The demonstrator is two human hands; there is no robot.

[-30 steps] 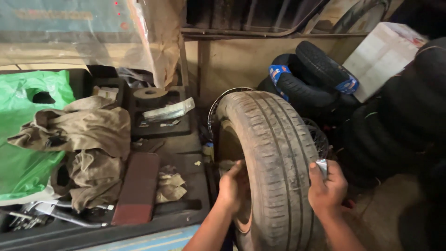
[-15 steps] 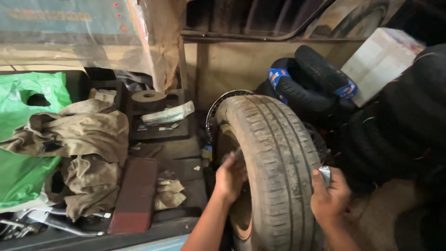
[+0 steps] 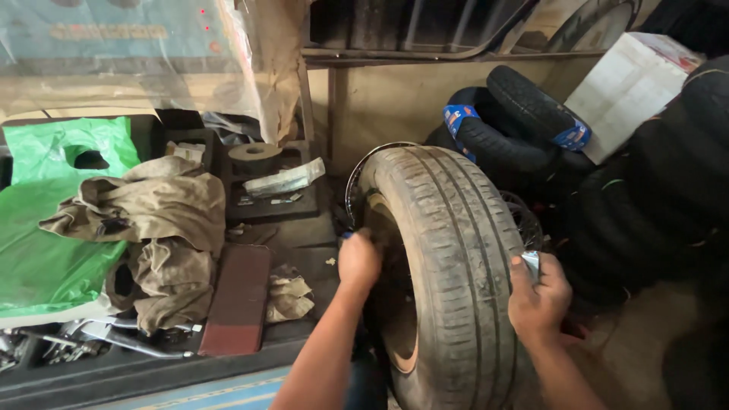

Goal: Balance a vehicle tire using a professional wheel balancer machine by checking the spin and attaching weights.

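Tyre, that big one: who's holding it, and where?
Left hand grips the tyre at its left sidewall; right hand presses its right tread edge.

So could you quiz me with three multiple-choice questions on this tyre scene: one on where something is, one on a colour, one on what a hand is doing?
1. Where does the left hand rest?
A. on the tyre's left sidewall
B. on the green bag
C. on the white box

2. What colour is the plastic bag?
A. red
B. green
C. black

3. What is the right hand doing?
A. hanging free
B. pressed flat on the floor
C. gripping a small silvery piece against the tread

Answers: 1 A, the hand lies on the sidewall by the rim; 2 B, the bag is bright green; 3 C, the fingers are closed around the piece.
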